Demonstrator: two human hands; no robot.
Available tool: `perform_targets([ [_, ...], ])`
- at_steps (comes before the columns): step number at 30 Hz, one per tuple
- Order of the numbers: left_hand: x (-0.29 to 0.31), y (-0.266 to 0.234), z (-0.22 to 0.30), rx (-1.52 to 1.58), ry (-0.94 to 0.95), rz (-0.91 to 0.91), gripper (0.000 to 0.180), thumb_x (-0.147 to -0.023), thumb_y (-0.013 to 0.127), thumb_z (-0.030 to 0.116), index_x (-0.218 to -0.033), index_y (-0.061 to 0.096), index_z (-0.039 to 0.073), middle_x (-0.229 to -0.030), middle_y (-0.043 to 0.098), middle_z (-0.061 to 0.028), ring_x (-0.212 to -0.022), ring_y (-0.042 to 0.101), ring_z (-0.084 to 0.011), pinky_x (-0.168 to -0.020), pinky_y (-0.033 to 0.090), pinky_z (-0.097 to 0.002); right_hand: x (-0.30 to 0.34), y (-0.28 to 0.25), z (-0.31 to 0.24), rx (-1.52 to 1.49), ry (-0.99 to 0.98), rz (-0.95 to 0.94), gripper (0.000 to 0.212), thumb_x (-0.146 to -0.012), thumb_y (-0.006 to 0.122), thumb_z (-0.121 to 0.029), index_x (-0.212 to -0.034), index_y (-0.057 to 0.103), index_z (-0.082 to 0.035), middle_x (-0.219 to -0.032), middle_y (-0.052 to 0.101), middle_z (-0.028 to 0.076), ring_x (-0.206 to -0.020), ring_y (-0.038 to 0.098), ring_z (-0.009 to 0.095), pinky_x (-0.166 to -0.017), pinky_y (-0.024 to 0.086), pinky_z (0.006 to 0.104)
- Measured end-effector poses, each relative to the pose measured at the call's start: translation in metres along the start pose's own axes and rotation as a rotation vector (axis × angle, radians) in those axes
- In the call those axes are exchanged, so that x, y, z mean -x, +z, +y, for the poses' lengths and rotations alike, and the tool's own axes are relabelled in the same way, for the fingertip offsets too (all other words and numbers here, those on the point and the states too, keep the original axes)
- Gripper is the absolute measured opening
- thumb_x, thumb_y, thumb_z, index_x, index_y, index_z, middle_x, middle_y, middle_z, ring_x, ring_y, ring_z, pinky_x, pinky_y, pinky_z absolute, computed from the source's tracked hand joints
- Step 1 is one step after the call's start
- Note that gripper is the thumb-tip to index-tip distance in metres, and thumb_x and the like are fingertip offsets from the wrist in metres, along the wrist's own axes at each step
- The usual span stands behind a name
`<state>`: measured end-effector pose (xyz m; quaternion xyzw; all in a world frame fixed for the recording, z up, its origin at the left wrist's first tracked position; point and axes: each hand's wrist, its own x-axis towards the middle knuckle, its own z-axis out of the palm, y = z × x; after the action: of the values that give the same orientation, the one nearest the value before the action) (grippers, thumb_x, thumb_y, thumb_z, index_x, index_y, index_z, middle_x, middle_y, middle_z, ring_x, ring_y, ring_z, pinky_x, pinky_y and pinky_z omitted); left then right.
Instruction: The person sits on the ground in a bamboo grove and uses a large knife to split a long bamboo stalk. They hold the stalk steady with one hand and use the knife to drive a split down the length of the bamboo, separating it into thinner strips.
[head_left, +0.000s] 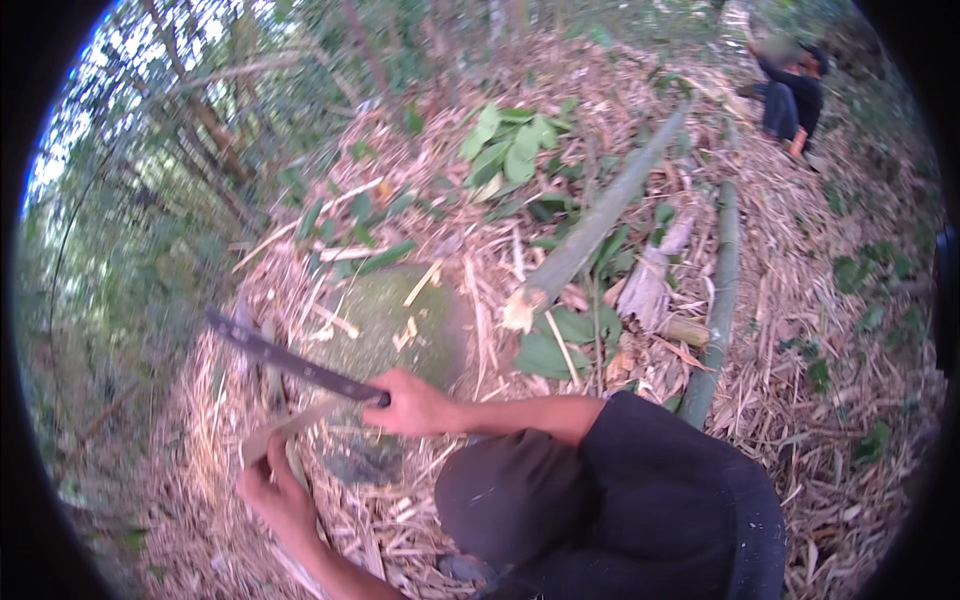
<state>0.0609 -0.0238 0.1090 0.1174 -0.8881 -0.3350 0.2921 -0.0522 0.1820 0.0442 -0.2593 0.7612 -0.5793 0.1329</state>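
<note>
My right hand (410, 403) is closed round the end of a machete (290, 366), whose long dark blade points up and to the left. Lower at the left, the fingers of my left hand (275, 488) pinch a pale bamboo strip (262, 440). That strip runs up to the right, close under the blade; whether the two touch I cannot tell. Just beyond both hands is a mossy green boulder (385, 315) with light shavings on top. My dark sleeve (670, 470) and a rounded dark cloth shape (510, 490) fill the lower middle.
A thick cut green bamboo pole (620, 200) slants away beyond the boulder. Further right lies a thinner green pole (722, 270). Broad green leaves (515, 148) rest on dry leaf litter (790, 330). Another person (795, 95) sits at the far right. Dense trees stand at the left.
</note>
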Motion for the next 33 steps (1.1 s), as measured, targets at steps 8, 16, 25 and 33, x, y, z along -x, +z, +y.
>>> perform_targets([
  [8, -0.039, 0.022, 0.020, 0.027, 0.073, 0.091, 0.022, -0.090, 0.073, 0.014, -0.080, 0.067, -0.004, -0.067, 0.064, -0.0203, -0.058, 0.061, -0.0346, -0.056, 0.045, -0.0417, 0.006, -0.006, 0.018, -0.187, 0.313, -0.077, 0.021, -0.088, 0.065, -0.019, -0.079, 0.066, 0.000, -0.061, 0.062, 0.004, -0.050, 0.059, 0.012, -0.050, 0.048, 0.0298],
  [16, -0.051, 0.011, 0.028, 0.046, -0.043, 0.045, 0.027, -0.090, 0.073, 0.018, -0.077, 0.061, -0.003, -0.064, 0.060, -0.0210, -0.060, 0.060, -0.0411, -0.057, 0.045, -0.0467, -0.002, 0.010, 0.029, -0.351, 0.401, -0.169, 0.018, -0.086, 0.061, -0.013, -0.071, 0.062, -0.001, -0.057, 0.059, 0.004, -0.049, 0.056, 0.013, -0.049, 0.045, 0.0321],
  [25, -0.049, 0.017, 0.025, 0.014, 0.021, 0.047, 0.025, -0.093, 0.073, 0.019, -0.088, 0.070, -0.005, -0.063, 0.065, -0.0140, -0.052, 0.059, -0.0222, -0.052, 0.044, -0.0356, -0.005, 0.003, 0.004, -0.295, 0.190, 0.044, 0.015, -0.087, 0.061, -0.011, -0.076, 0.063, -0.001, -0.059, 0.059, 0.002, -0.050, 0.056, 0.012, -0.048, 0.043, 0.0294],
  [33, -0.047, 0.015, 0.016, 0.042, 0.043, 0.058, 0.025, -0.093, 0.072, 0.019, -0.086, 0.068, -0.005, -0.060, 0.063, -0.0142, -0.048, 0.055, -0.0228, -0.049, 0.042, -0.0353, 0.002, 0.003, -0.010, -0.325, 0.162, 0.010, 0.015, -0.088, 0.055, -0.005, -0.074, 0.059, -0.001, -0.059, 0.057, 0.002, -0.050, 0.053, 0.011, -0.048, 0.042, 0.0273],
])
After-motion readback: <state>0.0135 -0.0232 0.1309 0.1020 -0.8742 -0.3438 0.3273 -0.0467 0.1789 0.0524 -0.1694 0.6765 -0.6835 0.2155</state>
